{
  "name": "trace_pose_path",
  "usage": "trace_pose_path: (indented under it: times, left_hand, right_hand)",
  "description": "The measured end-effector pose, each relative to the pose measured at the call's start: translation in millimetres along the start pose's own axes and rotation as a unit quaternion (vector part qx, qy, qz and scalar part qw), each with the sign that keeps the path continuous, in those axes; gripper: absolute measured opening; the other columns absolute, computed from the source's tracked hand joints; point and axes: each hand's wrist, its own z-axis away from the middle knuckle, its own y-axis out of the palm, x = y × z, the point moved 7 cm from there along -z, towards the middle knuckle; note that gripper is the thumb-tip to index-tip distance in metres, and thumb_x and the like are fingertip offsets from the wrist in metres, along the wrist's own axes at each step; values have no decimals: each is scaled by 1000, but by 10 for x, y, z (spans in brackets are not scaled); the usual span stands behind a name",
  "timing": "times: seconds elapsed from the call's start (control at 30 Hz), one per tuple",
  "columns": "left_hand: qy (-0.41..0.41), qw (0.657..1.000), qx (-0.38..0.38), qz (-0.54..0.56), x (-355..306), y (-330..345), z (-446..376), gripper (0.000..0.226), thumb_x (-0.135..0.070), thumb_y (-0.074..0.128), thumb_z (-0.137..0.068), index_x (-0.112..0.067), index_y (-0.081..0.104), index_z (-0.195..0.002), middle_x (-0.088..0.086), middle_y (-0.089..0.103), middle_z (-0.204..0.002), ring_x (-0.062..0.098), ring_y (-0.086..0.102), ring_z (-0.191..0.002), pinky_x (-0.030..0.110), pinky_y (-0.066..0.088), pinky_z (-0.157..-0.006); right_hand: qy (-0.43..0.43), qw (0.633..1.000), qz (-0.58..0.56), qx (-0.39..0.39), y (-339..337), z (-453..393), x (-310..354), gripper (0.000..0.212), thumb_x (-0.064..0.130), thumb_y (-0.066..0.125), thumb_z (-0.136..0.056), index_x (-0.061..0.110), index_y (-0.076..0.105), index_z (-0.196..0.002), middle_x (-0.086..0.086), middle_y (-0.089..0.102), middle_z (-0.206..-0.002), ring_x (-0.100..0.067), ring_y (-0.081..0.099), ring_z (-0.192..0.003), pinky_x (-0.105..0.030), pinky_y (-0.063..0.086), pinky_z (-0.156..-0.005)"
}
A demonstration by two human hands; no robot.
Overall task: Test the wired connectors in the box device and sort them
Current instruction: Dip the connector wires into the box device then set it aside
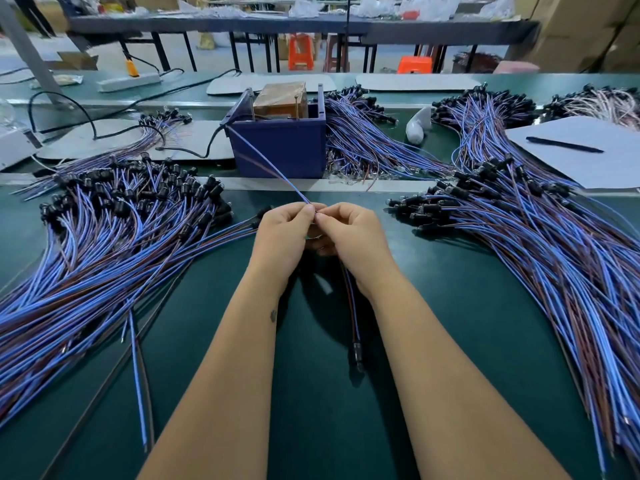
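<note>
Head view: left hand [282,233] and right hand [349,237] meeting at centre, fingertips pinching one blue wire [266,162] running up toward 11 o'clock to the blue box device [280,147]. Second wired connector [356,353] hanging below at 6 o'clock. Piles of wires at 9 o'clock [104,237] and 3 o'clock [536,237]. Pen [564,145] on paper at 2 o'clock. No readable writing.

Orange stools [300,51] beyond green workbench [433,306]

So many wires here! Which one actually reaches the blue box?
The single wire pinched between the left hand and right hand. It alone rises from the fingers to the blue box's left corner; the rest lie in piles on the table.
</note>
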Motion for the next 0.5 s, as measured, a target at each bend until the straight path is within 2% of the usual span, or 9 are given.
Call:
trace_pose_path:
  times: [0.07,0.13,0.23,0.3,0.37,0.43,0.5]
  left_hand:
    - [9,999,-42,-15,-29,-73,-3,29,-13,45,-101,-16,71,-88,4,74,-90,17,69,-81,32,56,-72]
    - [4,996,-85,-3,-41,-152,-9,30,-12,40,-100,-19,63,-82,-4,73,-84,11,70,-71,25,54,-62]
    - [8,997,-76,-17,-33,-140,-13,27,-13,39,-100,-19,60,-85,-5,72,-85,11,70,-66,23,52,-60]
    - [27,997,-48,-50,-46,-59,1,22,-17,43,-101,-22,64,-94,-7,71,-86,7,68,-67,23,50,-63]
    - [56,996,-39,-55,-82,-1,23,19,-19,49,-101,-24,67,-95,-9,71,-84,5,68,-69,19,50,-64]
    - [76,995,-44,-50,-96,5,34,17,-18,54,-99,-25,67,-90,-4,73,-86,10,71,-77,22,52,-67]
    - [80,993,-55,-72,-84,-26,31,16,-17,57,-97,-26,66,-87,4,74,-91,18,71,-85,29,55,-71]
  right_hand:
    - [-35,996,64,-42,-70,-5,43,11,11,62,-92,11,71,-84,3,67,-73,-9,59,-67,-27,51,-66]
    - [-49,990,104,-87,-167,-14,58,10,16,63,-91,11,73,-89,7,64,-70,-6,55,-65,-28,48,-71]
    - [-42,989,83,-118,-267,-23,45,10,16,63,-92,11,72,-89,8,61,-67,-8,54,-66,-35,50,-74]
    - [-41,991,68,-112,-252,-22,46,10,14,64,-91,12,71,-86,7,62,-68,-8,55,-67,-37,52,-74]
    - [-50,991,80,-93,-200,-26,53,11,15,65,-90,17,71,-81,9,64,-66,-4,56,-63,-33,50,-69]
    - [-57,990,113,-67,-136,-31,48,13,17,67,-89,22,71,-79,11,67,-64,1,57,-59,-24,47,-65]
    - [-57,988,136,-55,-109,-37,31,15,18,68,-88,26,72,-76,15,66,-60,4,55,-56,-22,44,-63]
